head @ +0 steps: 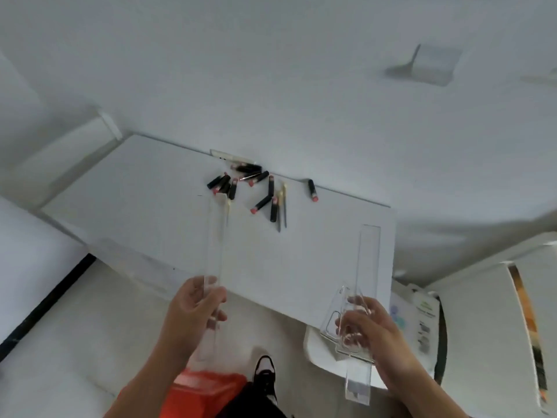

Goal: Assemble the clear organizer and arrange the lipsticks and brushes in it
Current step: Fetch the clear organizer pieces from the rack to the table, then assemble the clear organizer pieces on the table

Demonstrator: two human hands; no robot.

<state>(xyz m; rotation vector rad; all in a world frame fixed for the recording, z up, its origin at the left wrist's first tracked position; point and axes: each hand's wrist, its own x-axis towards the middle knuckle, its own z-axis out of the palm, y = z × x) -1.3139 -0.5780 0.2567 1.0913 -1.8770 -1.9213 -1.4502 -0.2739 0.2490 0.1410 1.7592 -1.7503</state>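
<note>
Clear organizer in pieces, one clear part in each hand above the near desk edge.

Left hand (pixel 196 303) curls around a long clear strip (pixel 213 257), likely held up to line it against the other part. Right hand (pixel 366 324) grips a second long strip with an angled clear side panel (pixel 337 315) at it. Lipsticks (pixel 241 184) and brushes (pixel 281 206) lie scattered at the far desk (pixel 150 206) edge, well apart from both hands, leaving bare desk between for assembly.
</note>
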